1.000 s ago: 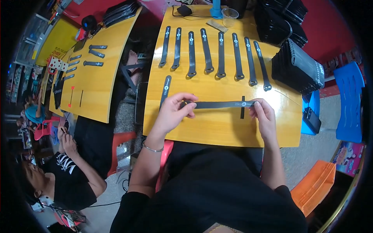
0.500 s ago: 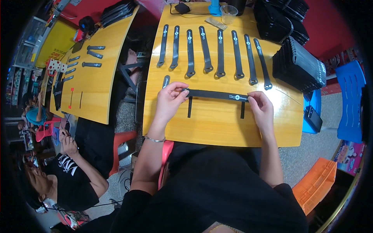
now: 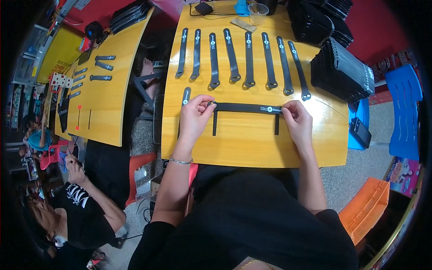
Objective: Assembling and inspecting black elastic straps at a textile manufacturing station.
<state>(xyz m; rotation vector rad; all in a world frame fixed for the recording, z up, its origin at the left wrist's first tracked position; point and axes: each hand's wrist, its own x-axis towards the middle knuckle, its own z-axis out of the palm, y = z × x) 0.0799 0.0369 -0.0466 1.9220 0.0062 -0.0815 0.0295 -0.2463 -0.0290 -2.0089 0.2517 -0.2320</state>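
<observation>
A black strap [image 3: 245,108] with white print near its right end is stretched level between my two hands, over the near half of the yellow table [image 3: 252,148]. My left hand [image 3: 198,114] pinches its left end, and my right hand [image 3: 297,119] pinches the printed end. Below it, a dark line [image 3: 214,123] and a second dark line [image 3: 276,124] show upright on the tabletop. Another strap [image 3: 186,95] lies partly hidden under my left hand and wrist. Beyond my hands, several like straps [image 3: 249,58] lie side by side, their looped ends toward me.
A stack of folded black straps or sleeves [image 3: 344,72] stands at the table's right edge, beside a blue stool with a phone [image 3: 360,132]. A clear cup [image 3: 258,13] sits at the back. Leftward, a person [image 3: 85,202] sits near another yellow table [image 3: 105,112]. An orange crate [image 3: 365,209] is low right.
The whole view has shifted slightly, so the table sits a little further left and up. Both hands still hold the strap stretched, its ends pinched as before.
</observation>
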